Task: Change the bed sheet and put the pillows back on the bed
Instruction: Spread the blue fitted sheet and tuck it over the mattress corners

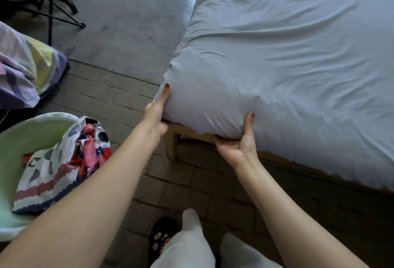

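Note:
A pale blue-grey bed sheet (287, 58) covers the mattress, wrinkled across the top and pulled over the near corner. My left hand (156, 111) grips the left side of that corner, thumb on top and fingers under the mattress edge. My right hand (241, 144) grips the corner's front edge, thumb up on the sheet, fingers tucked beneath. The wooden bed frame (172, 141) shows under the corner. A pillow in a pastel patchwork case (25, 69) lies at the left.
A light green laundry basket (27, 135) at the lower left holds a crumpled patterned sheet (64, 161). A dark chair (53, 1) with thin legs stands at the upper left. Brick and concrete floor (128, 24) runs beside the bed. My legs and a dark slipper (162, 238) are below.

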